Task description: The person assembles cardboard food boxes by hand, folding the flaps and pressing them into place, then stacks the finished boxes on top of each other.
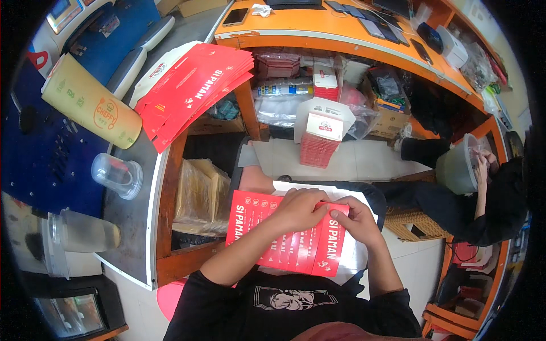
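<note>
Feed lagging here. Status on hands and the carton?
Both hands on flat red carton in lap. Left hand presses top edge; right hand pinches corner. Nothing in the way.

Bright, even light; fisheye-warped, dark rim

Grey counter [139, 170], left of the hands: red flat cartons [193, 91] fanned at its far end, a tan paper-cup sleeve [91, 102] beside them, a clear cup [116, 175] on its side nearer, a lidded tub [79, 232] nearest. Orange desk [318, 25] well beyond the hands: phones and tablets. Floor ahead of the hands: a folded box [321, 128] on a red stack.
</note>
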A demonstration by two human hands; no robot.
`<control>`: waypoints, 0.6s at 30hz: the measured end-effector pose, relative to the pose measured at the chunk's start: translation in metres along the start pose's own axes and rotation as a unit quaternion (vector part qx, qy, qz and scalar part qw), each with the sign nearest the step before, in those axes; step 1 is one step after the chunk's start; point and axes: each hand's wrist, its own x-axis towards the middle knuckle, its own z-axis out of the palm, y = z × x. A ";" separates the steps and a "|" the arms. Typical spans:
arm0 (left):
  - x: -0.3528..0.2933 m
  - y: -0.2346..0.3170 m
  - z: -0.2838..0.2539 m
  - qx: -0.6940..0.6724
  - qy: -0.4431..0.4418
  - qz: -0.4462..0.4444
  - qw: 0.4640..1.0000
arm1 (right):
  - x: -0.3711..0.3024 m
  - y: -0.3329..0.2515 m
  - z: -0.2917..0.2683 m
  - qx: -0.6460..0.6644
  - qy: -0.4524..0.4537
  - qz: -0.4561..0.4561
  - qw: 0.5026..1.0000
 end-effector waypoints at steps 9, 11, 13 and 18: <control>0.000 0.000 -0.001 -0.003 -0.008 0.002 1.000 | -0.001 0.011 0.001 0.050 0.011 -0.006 0.999; 0.001 0.002 -0.004 -0.010 -0.009 -0.004 1.000 | -0.003 0.010 0.005 0.056 0.031 -0.020 0.998; 0.001 0.004 -0.008 -0.017 -0.007 -0.010 1.000 | -0.007 0.012 0.006 0.063 0.050 -0.035 0.996; 0.009 -0.015 -0.022 -0.081 -0.138 0.045 0.986 | -0.012 0.029 0.008 0.087 0.075 -0.023 0.993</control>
